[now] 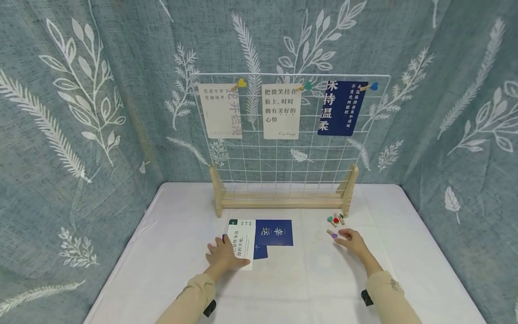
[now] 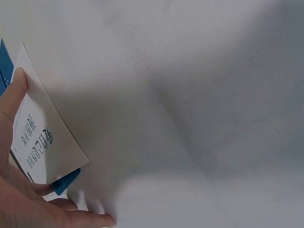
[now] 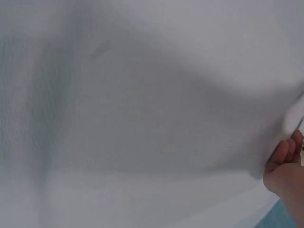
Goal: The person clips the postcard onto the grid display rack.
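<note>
My left hand (image 1: 222,255) lies over the left part of a white card (image 1: 247,243) printed with dark characters. Its thumb is at one edge and its fingers at the opposite edge; the left wrist view shows the same hold on the card (image 2: 45,137). Blue cards lie partly beneath, one (image 1: 274,232) showing the most. At the right, my right hand (image 1: 356,243) has thumb and index finger apart, their tips right at a small wooden clip with a purple heart (image 1: 334,235). In the right wrist view, only curled fingers of this hand (image 3: 287,166) appear at the edge.
Several more small clips (image 1: 336,220) lie just beyond the right hand. A white wire grid (image 1: 283,157) stands in a wooden base (image 1: 283,203) at the back. Three cards hang on it by heart clips: two pale, including the middle one (image 1: 281,112), and one blue (image 1: 341,110).
</note>
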